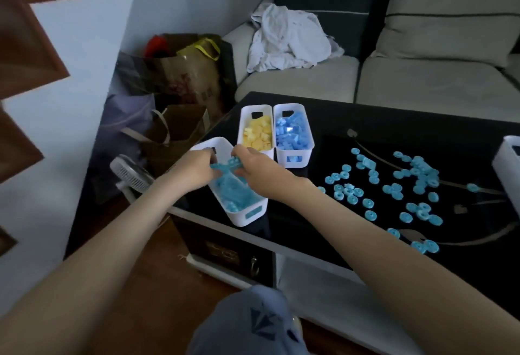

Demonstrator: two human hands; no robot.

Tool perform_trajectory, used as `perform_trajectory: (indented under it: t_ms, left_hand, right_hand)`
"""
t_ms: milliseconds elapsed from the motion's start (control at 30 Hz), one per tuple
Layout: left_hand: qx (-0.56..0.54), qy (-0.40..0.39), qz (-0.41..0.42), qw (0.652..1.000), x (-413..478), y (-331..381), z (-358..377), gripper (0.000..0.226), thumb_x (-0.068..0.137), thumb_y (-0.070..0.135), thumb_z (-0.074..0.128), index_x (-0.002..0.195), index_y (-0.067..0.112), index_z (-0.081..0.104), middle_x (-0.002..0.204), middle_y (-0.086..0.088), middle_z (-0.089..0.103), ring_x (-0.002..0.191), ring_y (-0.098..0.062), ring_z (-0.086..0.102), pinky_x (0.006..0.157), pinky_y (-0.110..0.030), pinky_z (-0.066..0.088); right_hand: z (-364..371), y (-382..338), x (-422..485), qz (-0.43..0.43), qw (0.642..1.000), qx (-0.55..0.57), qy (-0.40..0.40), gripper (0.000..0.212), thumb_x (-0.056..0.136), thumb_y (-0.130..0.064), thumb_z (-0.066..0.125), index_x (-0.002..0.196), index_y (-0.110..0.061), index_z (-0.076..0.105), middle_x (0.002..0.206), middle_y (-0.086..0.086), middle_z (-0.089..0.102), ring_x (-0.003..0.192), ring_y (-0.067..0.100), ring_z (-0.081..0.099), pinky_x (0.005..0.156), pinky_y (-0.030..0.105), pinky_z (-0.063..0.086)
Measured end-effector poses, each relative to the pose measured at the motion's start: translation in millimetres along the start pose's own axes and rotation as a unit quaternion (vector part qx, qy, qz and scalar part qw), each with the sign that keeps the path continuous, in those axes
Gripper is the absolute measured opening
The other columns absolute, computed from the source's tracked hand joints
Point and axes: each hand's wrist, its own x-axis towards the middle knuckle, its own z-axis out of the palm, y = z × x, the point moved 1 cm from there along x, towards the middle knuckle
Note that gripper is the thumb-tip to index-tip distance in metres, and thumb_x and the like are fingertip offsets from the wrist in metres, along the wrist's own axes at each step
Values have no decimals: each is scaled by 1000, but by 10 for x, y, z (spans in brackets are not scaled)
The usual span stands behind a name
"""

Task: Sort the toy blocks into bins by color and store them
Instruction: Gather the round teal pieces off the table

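Observation:
Three white bins stand at the left end of the black table [323, 231]. The nearest bin [247, 218] holds turquoise blocks. Behind it stand a bin of yellow blocks [256, 132] and a bin of light blue blocks [292, 135]. Over the nearest bin, my left hand [197, 170] and my right hand [257, 174] both grip a clump of turquoise blocks [225, 167] between them. Several loose turquoise ring blocks [394, 188] lie scattered on the table to the right.
A fourth white bin [506, 166] shows at the right edge. A sofa [422, 73] with a crumpled white cloth [289, 39] stands behind the table. Paper bags [180, 79] and a small fan [132, 174] sit on the floor at the left. My knee [253, 323] is at the bottom.

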Motion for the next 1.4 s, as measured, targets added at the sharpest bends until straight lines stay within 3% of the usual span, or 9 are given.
perform_trajectory:
  t_ms: [167, 300, 500, 733, 833, 933, 1067, 1200, 1400]
  left_hand:
    - [-21, -19, 36, 999, 21, -17, 11, 39, 89, 14, 56, 128, 14, 49, 127, -7, 54, 108, -20, 55, 86, -29, 45]
    - [9, 27, 72, 997, 55, 237, 13, 41, 89, 3, 47, 127, 16, 48, 130, -8, 44, 115, -24, 47, 93, -33, 40]
    - [-76, 118, 197, 970, 69, 1051, 191, 26, 89, 11, 49, 115, 13, 55, 121, -8, 49, 108, -22, 49, 83, -25, 35]
    - [-113, -29, 306, 945, 421, 2144, 619, 27, 93, 18, 48, 119, 17, 56, 118, -4, 57, 104, -18, 55, 84, -26, 43]
    - [-70, -79, 308, 946, 567, 2422, 873, 35, 95, 13, 43, 127, 22, 52, 123, -5, 50, 94, -18, 54, 76, -31, 46]
    - [-17, -99, 302, 948, 667, 2551, 1121, 41, 95, 12, 43, 134, 23, 46, 132, -4, 42, 108, -21, 49, 82, -33, 48]
    - [16, -74, 312, 947, 762, 2602, 1271, 36, 94, 12, 45, 129, 20, 48, 132, -3, 46, 114, -25, 48, 88, -39, 47]
    - [21, -37, 327, 944, 774, 2637, 1309, 17, 92, 7, 45, 106, 13, 54, 113, -4, 54, 91, -24, 56, 68, -32, 44]
    - [10, -8, 331, 944, 724, 2656, 1304, 14, 91, 7, 45, 100, 12, 56, 108, -5, 53, 92, -25, 55, 74, -34, 46]
  right_hand:
    - [157, -34, 71, 28, 989, -117, -81, 55, 97, -28, 45, 145, -11, 23, 140, 14, 39, 125, 32, 38, 100, 42, 33]
    - [0, 70, -119, -3, 994, -96, -48, 57, 98, -27, 44, 148, -14, 21, 151, 7, 28, 136, 26, 26, 110, 40, 24]
    - [-462, 614, -613, -6, 993, -26, 118, 25, 90, -3, 49, 111, -6, 63, 104, 9, 62, 96, 16, 54, 81, 15, 34]
    - [-1042, 1840, -1264, 214, 945, -68, 236, 24, 93, -8, 46, 111, -11, 61, 107, 4, 58, 89, 9, 50, 73, 13, 32]
    - [-1239, 2321, -1530, 346, 903, -53, 249, 35, 92, -7, 45, 126, -10, 50, 124, 11, 52, 104, 20, 52, 79, 25, 40]
    - [-1327, 2621, -1699, 421, 887, -41, 186, 54, 93, -12, 47, 144, -13, 31, 142, 15, 41, 125, 30, 44, 90, 31, 39]
    - [-1204, 2783, -1714, 418, 903, -61, 74, 59, 95, -28, 49, 148, -28, 21, 145, 11, 38, 132, 33, 35, 106, 48, 32]
    - [-1177, 2810, -1659, 395, 901, -115, 137, 38, 93, -22, 48, 131, -24, 43, 124, 5, 55, 117, 27, 46, 98, 45, 29]
    - [-1217, 2700, -1713, 325, 910, -115, 229, 37, 91, -14, 47, 128, -22, 44, 111, -1, 58, 108, 19, 52, 99, 34, 23]
